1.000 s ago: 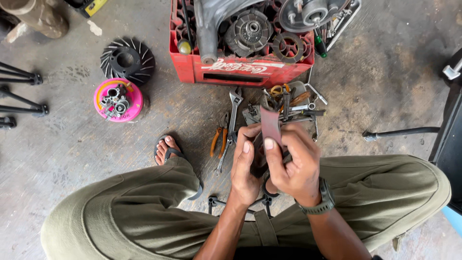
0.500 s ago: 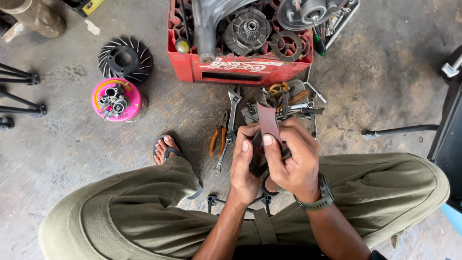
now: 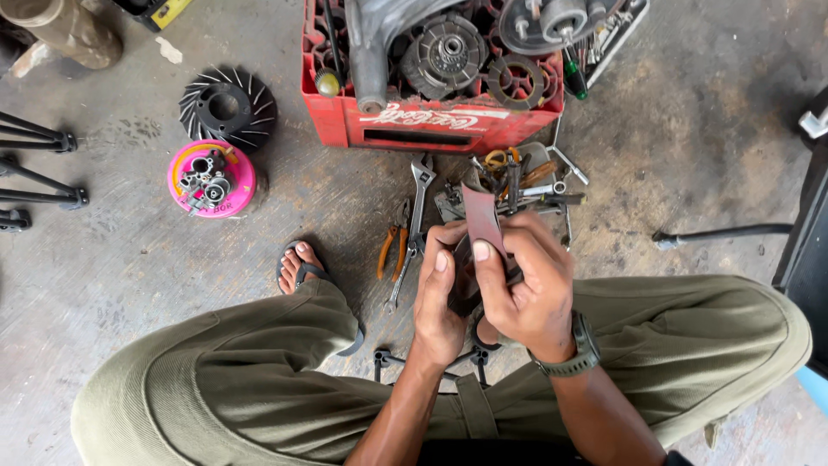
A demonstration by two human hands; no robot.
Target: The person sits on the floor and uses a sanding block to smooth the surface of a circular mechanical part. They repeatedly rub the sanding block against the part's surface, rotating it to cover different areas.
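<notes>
Your left hand (image 3: pixel 440 298) and right hand (image 3: pixel 522 289) both grip a reddish-brown strip (image 3: pixel 481 220) above your knees, over the tools (image 3: pixel 517 185) beside the red crate (image 3: pixel 431 125)

- The person is wearing loose olive-green trousers (image 3: pixel 259 371) of a sturdy, finely ribbed cloth, creasing into soft folds across both legs.
- A matching strip of olive cloth with stitched edges is running down the middle of the trousers.
- A dark olive wristwatch (image 3: pixel 580 349) with a thick, chunky strap is circling the right wrist.
- The left foot (image 3: pixel 297 266) is wearing a dark flip-flop sandal, its thong strap passing between bare toes.
- Both forearms are showing bare, with no sleeves reaching them.
- The left hand (image 3: pixel 438 298) and right hand (image 3: pixel 528 289) are wearing no gloves or rings.
</notes>
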